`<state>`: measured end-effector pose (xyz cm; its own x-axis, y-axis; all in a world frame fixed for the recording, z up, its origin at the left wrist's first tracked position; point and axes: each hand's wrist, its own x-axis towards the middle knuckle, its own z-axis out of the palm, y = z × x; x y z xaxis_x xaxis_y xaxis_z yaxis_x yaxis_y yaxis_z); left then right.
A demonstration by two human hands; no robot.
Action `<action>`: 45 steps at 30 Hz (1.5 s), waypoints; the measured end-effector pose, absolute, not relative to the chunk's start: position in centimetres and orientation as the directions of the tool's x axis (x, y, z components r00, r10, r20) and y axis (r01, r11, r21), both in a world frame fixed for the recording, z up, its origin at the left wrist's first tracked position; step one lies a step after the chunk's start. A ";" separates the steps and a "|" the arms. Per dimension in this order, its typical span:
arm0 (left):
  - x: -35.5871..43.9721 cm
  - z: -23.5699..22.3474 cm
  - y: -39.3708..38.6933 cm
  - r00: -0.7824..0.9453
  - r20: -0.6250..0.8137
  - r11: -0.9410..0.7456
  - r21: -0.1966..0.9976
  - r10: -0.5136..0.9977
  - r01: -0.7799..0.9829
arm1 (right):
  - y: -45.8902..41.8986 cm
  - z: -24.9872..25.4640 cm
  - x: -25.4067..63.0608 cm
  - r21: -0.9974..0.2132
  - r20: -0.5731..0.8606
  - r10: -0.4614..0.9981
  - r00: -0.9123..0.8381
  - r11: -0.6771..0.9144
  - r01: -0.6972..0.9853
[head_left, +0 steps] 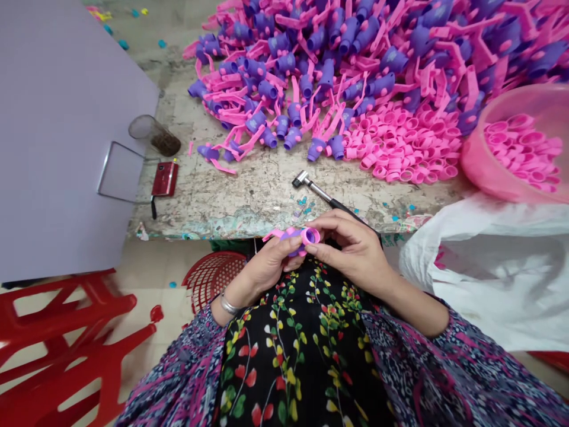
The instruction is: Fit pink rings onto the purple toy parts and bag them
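My left hand (265, 261) is closed around a small purple plastic part with pink arms (291, 238), just off the table's front edge above my lap. A pink ring (313, 235) sits at the part's open end, facing right. The thumb and fingers of my right hand (355, 246) pinch this ring from the right side. Just beyond my right hand lies a hammer (317, 191), its head pointing to the back left. Farther back are a heap of similar purple parts with pink arms (282, 121) and a pile of loose pink rings (404, 145).
A pink bowl (489, 160) with more rings stands at the right, above a white sack (498, 296). On the left are a tipped glass (144, 127), a small red device (165, 179) and a grey panel (57, 136). Below stand a red basket (208, 273) and red stools (66, 320).
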<state>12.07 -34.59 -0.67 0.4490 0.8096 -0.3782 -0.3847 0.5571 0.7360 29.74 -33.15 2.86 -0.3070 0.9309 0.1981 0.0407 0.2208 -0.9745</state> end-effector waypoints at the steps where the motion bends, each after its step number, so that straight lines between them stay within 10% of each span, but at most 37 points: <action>1: 12.1 -0.7 -34.6 0.454 -0.375 0.557 0.738 0.808 -0.381 | -33.1 2.8 29.7 -0.974 0.197 0.932 -0.305 0.221 0.045; 45: 12.2 -0.6 -34.7 0.420 -0.356 0.521 0.758 0.835 -0.393 | -33.4 3.4 29.7 -0.923 0.295 0.900 -0.321 0.355 0.145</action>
<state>12.18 -34.69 -0.62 0.4204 0.8347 -0.3558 -0.3930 0.5209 0.7577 29.74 -33.41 3.45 -0.3211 0.8998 0.2953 0.1455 0.3550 -0.9235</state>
